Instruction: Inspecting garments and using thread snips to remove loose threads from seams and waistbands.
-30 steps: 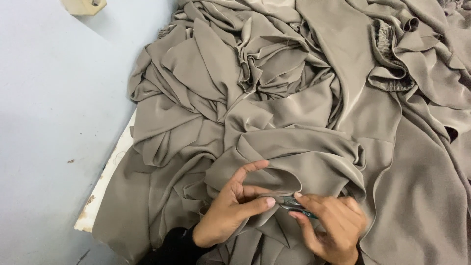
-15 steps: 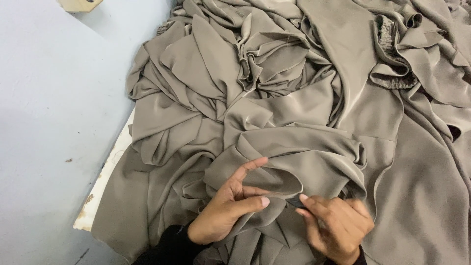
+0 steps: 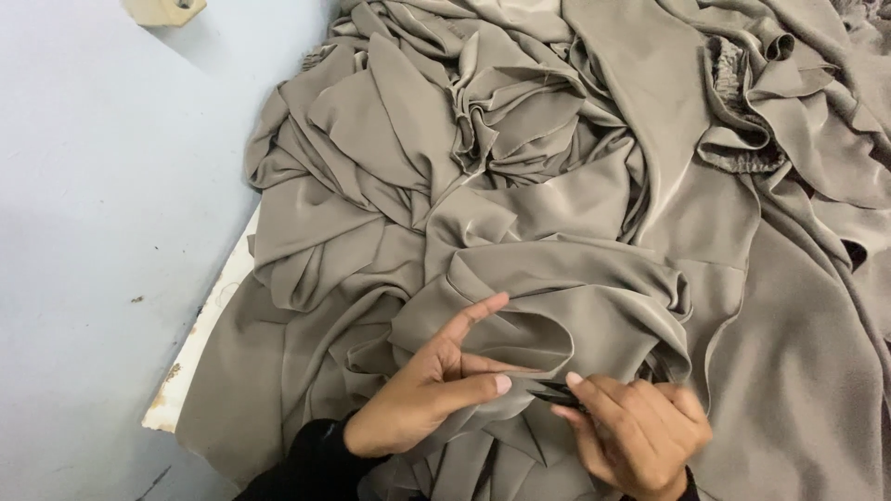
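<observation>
A big heap of taupe, slightly shiny fabric (image 3: 557,213) fills most of the head view, crumpled into many folds. Near the bottom centre my left hand (image 3: 432,390) pinches a folded edge of that fabric between thumb and fingers, index finger stretched out along the fold. My right hand (image 3: 640,431), just to the right of it, is closed around a small dark tool (image 3: 554,393), a thread snipper by its look, whose tip touches the fabric edge between the two hands. A black sleeve covers my left wrist.
A pale blue-grey floor (image 3: 102,232) lies to the left. A white board edge (image 3: 200,343) with chipped paint pokes out under the cloth. A cream-coloured object (image 3: 167,9) sits at the top left corner. A gathered elastic band (image 3: 733,102) shows at upper right.
The view has shifted slightly. My right hand has moved a little left toward the left hand, bringing the dark tool's tip up to the pinched fabric edge.
</observation>
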